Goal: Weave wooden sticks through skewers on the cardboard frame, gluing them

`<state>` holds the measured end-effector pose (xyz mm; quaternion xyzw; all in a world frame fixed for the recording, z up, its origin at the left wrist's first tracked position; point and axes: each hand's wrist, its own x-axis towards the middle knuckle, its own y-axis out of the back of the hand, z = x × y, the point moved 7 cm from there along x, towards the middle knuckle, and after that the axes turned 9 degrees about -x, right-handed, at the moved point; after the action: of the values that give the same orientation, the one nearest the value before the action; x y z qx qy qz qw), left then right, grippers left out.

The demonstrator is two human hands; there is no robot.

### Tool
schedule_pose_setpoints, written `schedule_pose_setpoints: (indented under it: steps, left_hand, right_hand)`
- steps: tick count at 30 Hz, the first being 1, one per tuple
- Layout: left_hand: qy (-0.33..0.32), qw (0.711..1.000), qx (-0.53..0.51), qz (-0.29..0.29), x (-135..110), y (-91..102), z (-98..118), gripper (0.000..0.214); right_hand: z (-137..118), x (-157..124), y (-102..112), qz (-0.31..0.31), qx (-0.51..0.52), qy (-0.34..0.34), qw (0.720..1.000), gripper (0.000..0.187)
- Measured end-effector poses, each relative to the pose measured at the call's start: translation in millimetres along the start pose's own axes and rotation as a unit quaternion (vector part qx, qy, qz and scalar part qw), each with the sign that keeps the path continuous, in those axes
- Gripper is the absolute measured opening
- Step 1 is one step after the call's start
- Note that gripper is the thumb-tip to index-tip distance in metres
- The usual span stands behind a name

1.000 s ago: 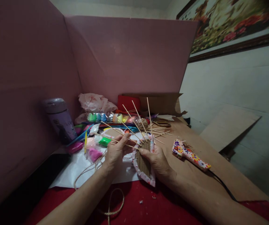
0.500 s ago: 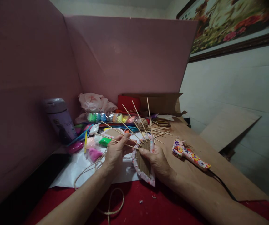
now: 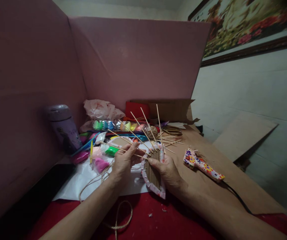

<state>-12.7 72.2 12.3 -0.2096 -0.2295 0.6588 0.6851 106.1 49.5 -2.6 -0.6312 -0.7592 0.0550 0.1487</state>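
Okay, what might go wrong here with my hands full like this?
The thin sticks fan out well beyond the cardboard piece, so a knock might loosen one. Loose twine lies beside the left forearm and could snag. The black cord of the flowered tool runs near the right forearm, which might tug it.

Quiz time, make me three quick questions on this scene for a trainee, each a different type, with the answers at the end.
1. True or false: the right hand holds the cardboard that the sticks fan out from.

2. Which of these lies on the brown sheet at the right?
A) purple bottle
B) flowered tool
C) green packet

3. How many sticks fan out from that cardboard?

Key: 1. True. 2. B. 3. Six.
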Motion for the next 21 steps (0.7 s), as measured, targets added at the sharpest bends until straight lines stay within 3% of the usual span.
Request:
schedule_pose_setpoints:
  steps: [21]
  left_hand:
    - [-0.001, 1.000, 0.006, -0.004, -0.4, 1.1, -0.9, 0.025]
  right_hand:
    - [-2.8, -0.8, -2.2, 0.006, -0.002, -0.002, 1.000, 0.029]
